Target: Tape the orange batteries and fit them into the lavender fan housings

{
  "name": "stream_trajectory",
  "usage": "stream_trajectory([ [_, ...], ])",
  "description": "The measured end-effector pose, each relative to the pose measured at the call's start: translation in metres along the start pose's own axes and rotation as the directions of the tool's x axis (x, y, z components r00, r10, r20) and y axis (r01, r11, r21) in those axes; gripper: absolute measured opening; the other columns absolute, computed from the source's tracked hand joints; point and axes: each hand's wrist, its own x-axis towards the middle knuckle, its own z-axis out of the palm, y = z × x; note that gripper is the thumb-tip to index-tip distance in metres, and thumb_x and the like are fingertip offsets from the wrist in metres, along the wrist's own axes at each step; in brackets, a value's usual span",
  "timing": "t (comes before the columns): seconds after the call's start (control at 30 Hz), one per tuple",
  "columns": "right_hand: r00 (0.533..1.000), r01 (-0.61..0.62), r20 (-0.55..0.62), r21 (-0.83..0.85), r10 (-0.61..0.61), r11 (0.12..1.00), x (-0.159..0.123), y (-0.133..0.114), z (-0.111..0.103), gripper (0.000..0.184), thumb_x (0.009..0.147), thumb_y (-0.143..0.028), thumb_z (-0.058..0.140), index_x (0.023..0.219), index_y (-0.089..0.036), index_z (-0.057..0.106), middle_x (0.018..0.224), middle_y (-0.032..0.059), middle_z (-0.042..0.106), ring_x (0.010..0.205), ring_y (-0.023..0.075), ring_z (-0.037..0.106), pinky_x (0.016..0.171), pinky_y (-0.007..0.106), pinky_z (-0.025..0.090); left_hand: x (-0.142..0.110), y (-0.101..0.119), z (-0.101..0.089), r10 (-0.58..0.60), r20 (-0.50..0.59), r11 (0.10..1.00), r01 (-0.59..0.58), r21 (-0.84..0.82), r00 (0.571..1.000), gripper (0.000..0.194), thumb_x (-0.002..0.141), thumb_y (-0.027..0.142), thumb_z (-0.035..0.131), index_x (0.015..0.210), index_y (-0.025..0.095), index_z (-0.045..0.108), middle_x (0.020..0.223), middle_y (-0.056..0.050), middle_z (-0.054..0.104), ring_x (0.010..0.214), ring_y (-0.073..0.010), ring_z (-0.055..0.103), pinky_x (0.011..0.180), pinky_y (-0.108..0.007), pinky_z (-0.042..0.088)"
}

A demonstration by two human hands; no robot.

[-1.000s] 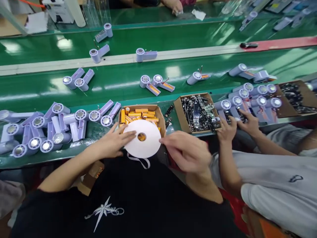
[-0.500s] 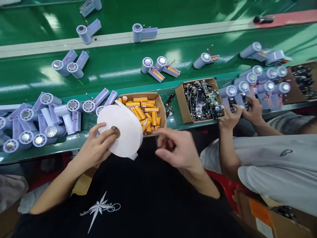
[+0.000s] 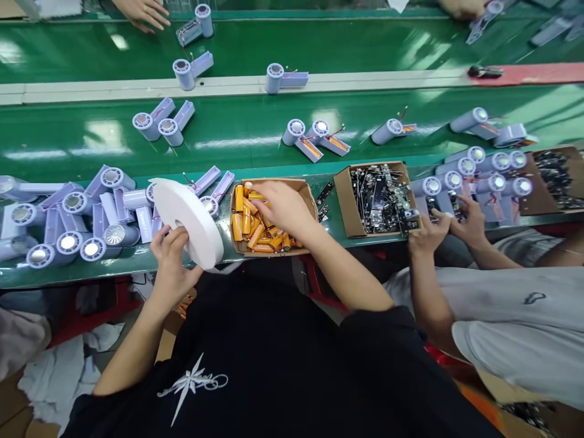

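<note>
At the green workbench's near edge (image 3: 128, 261), a cardboard box (image 3: 311, 198) holds orange batteries (image 3: 255, 235); the right hand (image 3: 285, 207) dips in, half-curled, whether gripping any I cannot tell. Left of the box, the left hand (image 3: 173, 258) clasps a white tape roll (image 3: 177, 199) at its centre, partly hiding lilac housings (image 3: 135, 199).

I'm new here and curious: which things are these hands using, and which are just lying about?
Seemingly in use:
white roll, in the left hand
orange cylinders in a box, right hand at them

Apparently lying about:
purple housings piled at left
loose black boards beside the box
black object on the red strip
</note>
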Motion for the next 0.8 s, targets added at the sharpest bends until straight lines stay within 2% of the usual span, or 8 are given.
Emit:
stream_trajectory([
  [0.17, 0.997, 0.072, -0.013, -0.141, -0.075, 0.987, 0.047, 0.031, 0.025, 0.028, 0.104, -0.016, 0.066, 0.130, -0.016, 0.077, 0.129, 0.0165, 0.076, 0.118, 0.0327, 0.067, 0.107, 0.049, 0.055, 0.004, 0.007, 0.010, 0.120, -0.046, 0.993, -0.119, 0.017, 0.992, 0.074, 0.089, 0.013, 0.075, 0.154, 0.029, 0.042, 0.143, -0.014, 0.063, 0.146, -0.0370, 0.050, 0.126, -0.062, 0.042],
  [0.23, 0.993, 0.108, -0.046, -0.041, -0.110, 0.993, 0.043, 0.036, 0.027, 0.018, 0.101, -0.015, 0.070, 0.116, -0.017, 0.078, 0.125, 0.0147, 0.077, 0.114, 0.0306, 0.069, 0.105, 0.047, 0.057, 0.003, 0.009, 0.009, 0.134, -0.035, 0.991, -0.133, 0.021, 0.990, 0.075, 0.085, 0.011, 0.075, 0.152, 0.028, 0.045, 0.141, -0.014, 0.064, 0.144, -0.0370, 0.050, 0.125, -0.060, 0.043],
  [0.3, 0.981, 0.054, -0.194, 0.143, -0.026, 0.988, 0.031, 0.039, 0.020, 0.011, 0.097, -0.021, 0.074, 0.108, -0.018, 0.075, 0.111, 0.0105, 0.078, 0.102, 0.0267, 0.071, 0.097, 0.044, 0.061, 0.001, 0.011, 0.007, 0.142, -0.022, 0.989, -0.141, 0.034, 0.990, 0.075, 0.082, 0.009, 0.075, 0.150, 0.027, 0.048, 0.139, -0.014, 0.066, 0.143, -0.0380, 0.050, 0.122, -0.059, 0.044],
  [0.37, 0.916, 0.013, -0.375, 0.379, 0.141, 0.925, 0.014, 0.037, 0.007, 0.020, 0.096, -0.033, 0.077, 0.110, -0.021, 0.072, 0.102, 0.0046, 0.076, 0.090, 0.0215, 0.072, 0.086, 0.039, 0.064, -0.001, 0.014, 0.003, 0.154, 0.005, 0.986, -0.154, 0.062, 0.988, 0.074, 0.080, 0.007, 0.076, 0.148, 0.026, 0.053, 0.135, -0.014, 0.069, 0.142, -0.0392, 0.048, 0.119, -0.057, 0.046],
  [0.43, 0.831, 0.069, -0.494, 0.547, 0.255, 0.834, -0.005, 0.027, -0.008, 0.028, 0.095, -0.045, 0.079, 0.113, -0.024, 0.072, 0.102, 0.0019, 0.075, 0.086, 0.0185, 0.073, 0.078, 0.035, 0.065, 0.000, 0.018, -0.001, 0.193, 0.060, 0.975, -0.199, 0.102, 0.979, 0.070, 0.080, 0.006, 0.075, 0.146, 0.025, 0.059, 0.132, -0.013, 0.073, 0.140, -0.0389, 0.049, 0.117, -0.054, 0.047],
  [0.6, 0.688, 0.215, -0.654, 0.596, 0.314, 0.773, -0.041, -0.021, -0.025, 0.034, 0.090, -0.057, 0.088, 0.102, -0.028, 0.074, 0.103, 0.0043, 0.077, 0.095, 0.0236, 0.078, 0.088, 0.042, 0.070, 0.007, 0.025, -0.002, 0.334, 0.212, 0.914, -0.371, 0.166, 0.918, 0.071, 0.083, -0.001, 0.070, 0.150, 0.024, 0.065, 0.139, -0.008, 0.077, 0.138, -0.0343, 0.053, 0.121, -0.050, 0.045],
  [0.67, 0.714, 0.203, -0.620, 0.626, 0.324, 0.753, -0.048, -0.036, -0.018, 0.035, 0.090, -0.059, 0.088, 0.102, -0.028, 0.074, 0.104, 0.0050, 0.078, 0.100, 0.0246, 0.079, 0.092, 0.044, 0.070, 0.008, 0.025, -0.001, 0.359, 0.248, 0.897, -0.407, 0.176, 0.900, 0.070, 0.087, 0.000, 0.070, 0.153, 0.026, 0.065, 0.143, -0.005, 0.077, 0.136, -0.0333, 0.055, 0.123, -0.052, 0.044],
  [0.8, 0.864, 0.052, -0.359, 0.762, 0.354, 0.645, -0.059, -0.041, -0.002, 0.044, 0.084, -0.065, 0.091, 0.098, -0.026, 0.075, 0.104, 0.0061, 0.080, 0.102, 0.0249, 0.080, 0.094, 0.043, 0.070, 0.011, 0.021, -0.005, 0.360, 0.274, 0.885, -0.419, 0.202, 0.892, 0.069, 0.095, 0.005, 0.070, 0.157, 0.034, 0.064, 0.147, -0.001, 0.076, 0.135, -0.0326, 0.056, 0.127, -0.056, 0.042],
])
